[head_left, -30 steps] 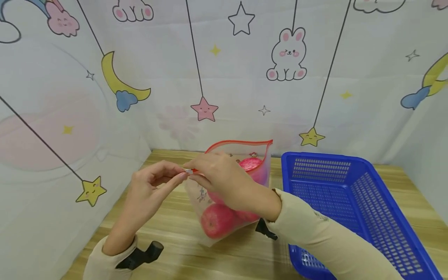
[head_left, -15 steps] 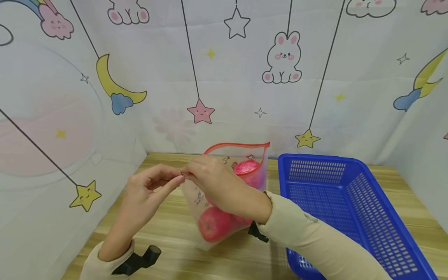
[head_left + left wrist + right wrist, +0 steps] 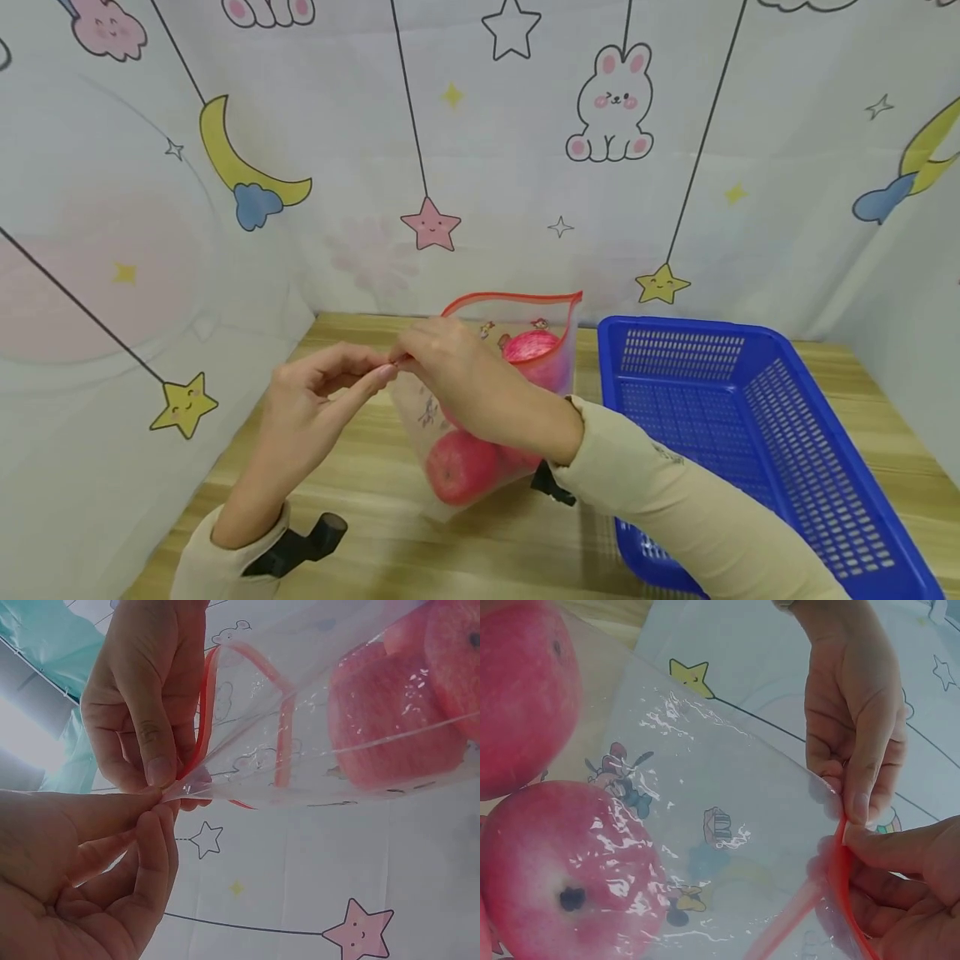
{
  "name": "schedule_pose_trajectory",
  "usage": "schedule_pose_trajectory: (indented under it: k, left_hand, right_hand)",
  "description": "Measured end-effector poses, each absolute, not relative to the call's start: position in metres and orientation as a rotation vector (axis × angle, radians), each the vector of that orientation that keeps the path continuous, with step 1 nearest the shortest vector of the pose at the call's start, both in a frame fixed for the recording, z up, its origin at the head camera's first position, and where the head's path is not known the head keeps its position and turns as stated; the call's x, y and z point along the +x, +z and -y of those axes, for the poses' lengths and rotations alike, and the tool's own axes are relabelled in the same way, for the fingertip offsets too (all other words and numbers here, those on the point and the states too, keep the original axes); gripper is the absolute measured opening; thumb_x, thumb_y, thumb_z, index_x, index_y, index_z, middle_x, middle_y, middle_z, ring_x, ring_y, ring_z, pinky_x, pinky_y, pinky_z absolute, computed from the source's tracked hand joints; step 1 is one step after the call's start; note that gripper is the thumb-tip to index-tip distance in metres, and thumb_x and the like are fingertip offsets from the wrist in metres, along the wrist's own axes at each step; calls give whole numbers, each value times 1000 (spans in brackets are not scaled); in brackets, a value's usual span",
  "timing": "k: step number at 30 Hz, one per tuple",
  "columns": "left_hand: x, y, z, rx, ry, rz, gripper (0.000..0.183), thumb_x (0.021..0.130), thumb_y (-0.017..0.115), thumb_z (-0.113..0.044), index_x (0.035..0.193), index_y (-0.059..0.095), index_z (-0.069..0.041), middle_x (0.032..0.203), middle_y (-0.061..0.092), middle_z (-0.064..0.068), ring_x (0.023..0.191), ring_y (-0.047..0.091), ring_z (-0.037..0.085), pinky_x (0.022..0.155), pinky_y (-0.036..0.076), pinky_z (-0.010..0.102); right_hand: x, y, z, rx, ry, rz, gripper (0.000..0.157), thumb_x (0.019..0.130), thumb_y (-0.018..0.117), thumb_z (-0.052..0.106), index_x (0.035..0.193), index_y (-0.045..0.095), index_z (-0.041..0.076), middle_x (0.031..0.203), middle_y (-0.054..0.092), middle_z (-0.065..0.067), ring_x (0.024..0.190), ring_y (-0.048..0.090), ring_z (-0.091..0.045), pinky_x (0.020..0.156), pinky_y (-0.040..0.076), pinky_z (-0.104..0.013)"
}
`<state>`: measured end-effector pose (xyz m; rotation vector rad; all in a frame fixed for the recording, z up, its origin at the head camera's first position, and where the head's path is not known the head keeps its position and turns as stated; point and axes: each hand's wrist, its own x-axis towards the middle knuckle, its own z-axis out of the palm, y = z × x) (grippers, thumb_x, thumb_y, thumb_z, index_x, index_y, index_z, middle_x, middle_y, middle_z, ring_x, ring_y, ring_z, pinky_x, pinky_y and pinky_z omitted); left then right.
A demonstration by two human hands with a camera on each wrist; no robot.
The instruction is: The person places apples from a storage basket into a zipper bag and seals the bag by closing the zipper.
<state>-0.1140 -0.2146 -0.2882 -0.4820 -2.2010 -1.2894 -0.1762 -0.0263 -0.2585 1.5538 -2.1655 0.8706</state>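
A clear zip bag point(image 3: 420, 417) printed with small cartoon figures stands on the table, its red-edged mouth gaping toward the right. Several red apples point(image 3: 461, 468) fill its lower part. My left hand point(image 3: 311, 408) pinches the left end of the bag's mouth between thumb and fingers. Right beside it, my right hand point(image 3: 468, 375) pinches the red zip strip point(image 3: 841, 881), thumb and fingertips meeting there. In the left wrist view the fingertips of both hands nearly touch at the bag's corner. The right hand hides part of the bag and apples in the head view.
To the right of the bag stands a blue plastic basket point(image 3: 611, 383) with perforated walls. Both rest on a wood-grain table point(image 3: 360, 542). A white cloth point(image 3: 510, 167) with cartoon prints hangs behind and along the sides. The right forearm crosses the basket's near left corner.
Both hands have shifted slightly left, keeping their pinch at the bag's corner. The whitish piece seen between the fingertips a second ago is now covered. The bag's mouth still gapes on the right.
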Motion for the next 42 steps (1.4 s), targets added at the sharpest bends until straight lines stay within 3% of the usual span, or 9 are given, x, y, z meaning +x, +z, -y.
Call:
schedule_pose_trajectory:
  k: [15, 42]
  left_hand:
    - [-112, -288, 210, -473, -1257, 2179, 9, 88, 73, 3, 91, 73, -6, 84, 72, 8, 76, 70, 12, 68, 57, 21]
    - [-109, -289, 207, -453, -1153, 2185, 11, 87, 73, 4, 91, 73, -6, 83, 71, -1, 73, 68, 10, 69, 55, 17]
  right_hand:
    - [-179, -253, 22, 1602, 871, 2154, 4, 93, 69, 7, 94, 69, 3, 85, 69, -2, 77, 63, -11, 74, 49, -19]
    - [-181, -253, 20, 1631, 916, 2204, 4, 94, 68, 5, 96, 70, 4, 88, 69, -1, 80, 62, -10, 75, 48, -15]
